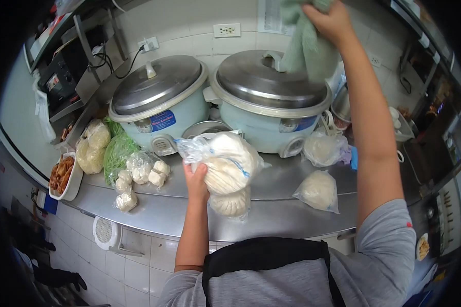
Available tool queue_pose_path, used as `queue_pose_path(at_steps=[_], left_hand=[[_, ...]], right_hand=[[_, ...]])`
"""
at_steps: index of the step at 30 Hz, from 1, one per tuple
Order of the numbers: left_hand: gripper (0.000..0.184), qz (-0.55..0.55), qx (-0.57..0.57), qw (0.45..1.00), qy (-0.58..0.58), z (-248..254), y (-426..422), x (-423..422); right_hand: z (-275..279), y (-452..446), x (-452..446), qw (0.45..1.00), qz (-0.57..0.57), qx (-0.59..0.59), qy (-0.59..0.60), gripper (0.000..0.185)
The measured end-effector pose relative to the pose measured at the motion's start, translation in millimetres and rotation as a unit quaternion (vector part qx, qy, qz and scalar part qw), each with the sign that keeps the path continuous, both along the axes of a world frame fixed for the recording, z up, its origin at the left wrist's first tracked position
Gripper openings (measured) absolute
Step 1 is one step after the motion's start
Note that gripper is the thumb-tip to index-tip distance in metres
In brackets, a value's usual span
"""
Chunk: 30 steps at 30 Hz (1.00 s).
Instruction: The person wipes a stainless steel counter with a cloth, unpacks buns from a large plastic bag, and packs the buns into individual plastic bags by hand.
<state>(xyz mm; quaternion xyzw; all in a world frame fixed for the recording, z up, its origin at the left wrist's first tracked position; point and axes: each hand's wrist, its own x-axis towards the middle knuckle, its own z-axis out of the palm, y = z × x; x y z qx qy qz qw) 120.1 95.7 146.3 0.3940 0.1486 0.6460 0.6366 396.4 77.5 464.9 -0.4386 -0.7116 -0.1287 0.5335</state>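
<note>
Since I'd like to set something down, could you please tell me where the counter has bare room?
The metal counter is bare in front between the bags at the left hand and the nearest bag at right, and between the left forearm and wrapped white pieces. Crowded: the left end, with meat tray and bagged greens, and the back, with rice cookers.

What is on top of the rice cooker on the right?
A metal lid. The green cloth in your right hand blocks part of it; whatever's inside the cooker is hidden.
</note>
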Motion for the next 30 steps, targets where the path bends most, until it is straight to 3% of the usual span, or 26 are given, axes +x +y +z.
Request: queue_pose_path(at_steps=[1, 2, 3, 4, 6, 7, 8, 9, 10, 13, 14, 15, 17, 18, 19, 20, 22, 23, 24, 25, 27, 28, 29, 30], left_hand=[[0.064, -0.007, -0.006, 1.0, 0.002, -3, -1, 2], [0.064, -0.001, -0.008, 1.0, -0.002, -6, -3, 2], [0.065, -0.042, -0.023, 0.999, -0.014, -8, -5, 2], [0.065, -0.083, -0.036, 0.996, -0.025, -11, -7, 2], [0.065, -0.087, -0.034, 0.995, -0.042, -19, -7, 0], [0.063, -0.147, -0.056, 0.987, -0.043, -24, -5, -1], [0.062, -0.206, -0.077, 0.974, -0.045, -28, -5, -2], [0.062, -0.196, -0.081, 0.976, -0.053, -26, -7, 0], [0.058, -0.255, -0.095, 0.959, -0.082, -20, -10, 4], [0.051, -0.368, -0.119, 0.905, -0.175, -22, -23, 25], [0.049, -0.428, -0.12, 0.864, -0.236, -24, -24, 32], [0.049, -0.426, -0.125, 0.865, -0.234, -25, -22, 36], [0.039, -0.522, -0.226, 0.786, -0.242, -21, -23, 43], [0.039, -0.525, -0.235, 0.783, -0.239, -20, -30, 42], [0.036, -0.504, -0.22, 0.816, -0.178, -2, -44, 38], [0.034, -0.482, -0.203, 0.845, -0.114, 6, -53, 36], [0.025, -0.436, -0.28, 0.847, -0.115, -19, -51, 57], [0.025, -0.447, -0.247, 0.857, -0.064, -23, -54, 59], [0.024, -0.458, -0.212, 0.864, -0.014, -27, -55, 61], [0.02, -0.454, -0.238, 0.857, 0.058, -30, -53, 56], [0.02, -0.415, -0.257, 0.868, 0.088, -33, -58, 54], [0.019, -0.37, -0.269, 0.882, 0.115, -30, -60, 54], [0.02, -0.334, -0.185, 0.9, 0.21, -23, -60, 54], [0.02, -0.34, -0.186, 0.897, 0.212, -28, -60, 56]], right_hand=[[7, 30, 14, 1.0, 0.007, -0.001, -0.005, 0.058], [4, 69, 38, 0.971, -0.161, 0.063, -0.164, 0.059], [-6, 94, 48, 0.886, -0.318, 0.124, -0.313, 0.059], [-22, 100, 41, 0.888, -0.31, 0.125, -0.317, 0.059], [-61, 85, 11, 0.926, -0.177, 0.09, -0.32, 0.036], [-79, 58, -18, 0.96, -0.058, -0.237, -0.137, 0.046], [-105, 36, -39, 0.914, 0.111, -0.386, -0.059, 0.042], [-131, 32, -49, 0.873, 0.193, -0.434, -0.109, 0.041], [-164, 27, -53, 0.799, 0.25, -0.542, -0.075, 0.043], [-226, 4, -82, 0.744, 0.353, -0.565, -0.051, 0.05], [-240, -3, -87, 0.691, 0.407, -0.593, 0.073, 0.052], [-248, -8, -90, 0.623, 0.451, -0.609, 0.197, 0.054], [-245, -20, -92, 0.633, 0.46, -0.59, 0.201, 0.054], [-246, -26, -92, 0.646, 0.467, -0.569, 0.2, 0.054], [-251, -32, -90, 0.609, 0.483, -0.576, 0.253, 0.046], [-256, -36, -89, 0.608, 0.48, -0.574, 0.265, 0.046], [-267, -46, -87, 0.616, 0.393, -0.593, 0.337, 0.031], [-272, -51, -88, 0.644, 0.354, -0.567, 0.372, 0.015], [-278, -57, -87, 0.642, 0.35, -0.565, 0.383, 0.015], [-284, -63, -85, 0.708, 0.309, -0.527, 0.353, 0.011], [-296, -73, -87, 0.81, 0.196, -0.478, 0.278, 0.011], [-301, -78, -89, 0.81, 0.192, -0.476, 0.284, 0.011], [-306, -83, -91, 0.845, 0.141, -0.453, 0.248, 0.01], [-311, -87, -90, 0.874, 0.09, -0.428, 0.21, 0.01]])
